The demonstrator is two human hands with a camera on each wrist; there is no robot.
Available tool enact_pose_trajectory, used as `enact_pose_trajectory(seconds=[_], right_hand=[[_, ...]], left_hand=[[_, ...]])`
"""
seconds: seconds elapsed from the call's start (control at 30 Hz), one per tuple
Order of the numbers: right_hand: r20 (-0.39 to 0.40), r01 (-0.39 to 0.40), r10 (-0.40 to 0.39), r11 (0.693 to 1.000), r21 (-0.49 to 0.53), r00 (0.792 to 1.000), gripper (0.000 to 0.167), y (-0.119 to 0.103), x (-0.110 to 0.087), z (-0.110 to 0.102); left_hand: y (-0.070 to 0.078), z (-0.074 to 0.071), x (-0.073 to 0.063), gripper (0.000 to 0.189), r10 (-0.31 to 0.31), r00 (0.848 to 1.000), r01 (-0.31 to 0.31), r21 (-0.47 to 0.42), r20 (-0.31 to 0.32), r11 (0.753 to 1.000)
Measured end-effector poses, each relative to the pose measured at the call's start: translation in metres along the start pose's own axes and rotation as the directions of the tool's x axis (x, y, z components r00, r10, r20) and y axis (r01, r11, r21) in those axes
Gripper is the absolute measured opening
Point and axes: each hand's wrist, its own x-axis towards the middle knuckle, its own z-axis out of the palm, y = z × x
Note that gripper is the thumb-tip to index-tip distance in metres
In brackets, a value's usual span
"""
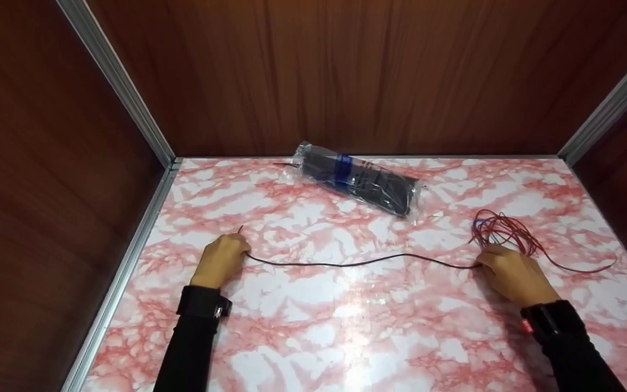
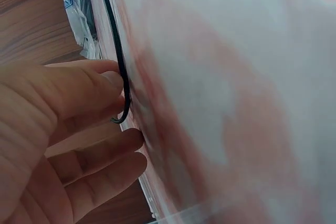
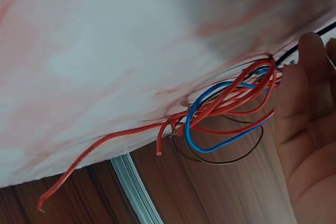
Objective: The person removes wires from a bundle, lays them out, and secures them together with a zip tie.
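Observation:
A thin black wire (image 1: 340,265) stretches left to right across the marbled tabletop, with a slight bend in it. My left hand (image 1: 222,258) pinches it close to one end; in the left wrist view that short end curls below the thumb, and the other fingers are loosely bent. Toward the right, my right hand (image 1: 515,275) grips the same wire between thumb and fingers, though its fingertips are partly hidden. Just beyond that hand lies a loose tangle of red wires (image 1: 501,226), with a blue wire (image 3: 191,124) and a dark strand looped among them.
A clear plastic package (image 1: 357,179) with dark contents and a blue band lies near the back panel. One red wire tail (image 1: 580,270) trails rightward from the tangle. Brown wood-grain panels (image 1: 346,76) with metal edge strips (image 1: 145,120) enclose the red-and-white table (image 1: 302,337).

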Motion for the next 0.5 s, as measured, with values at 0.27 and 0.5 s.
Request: enact_pose_trajectory(seconds=[0.27, 0.5], right_hand=[[-0.124, -0.255, 0.255, 0.967, 0.016, 0.959, 0.011, 0.019, 0.010, -0.018], [-0.096, -0.409, 0.406, 0.912, -0.007, 0.909, 0.017, 0.048, 0.021, -0.013]], left_hand=[[0.006, 0.004, 0.005, 0.023, 0.034, 0.999, -0.033, -0.026, 0.004, 0.999], [0.010, 0.005, 0.005, 0.020, 0.016, 1.000, -0.016, -0.016, 0.005, 1.000]])
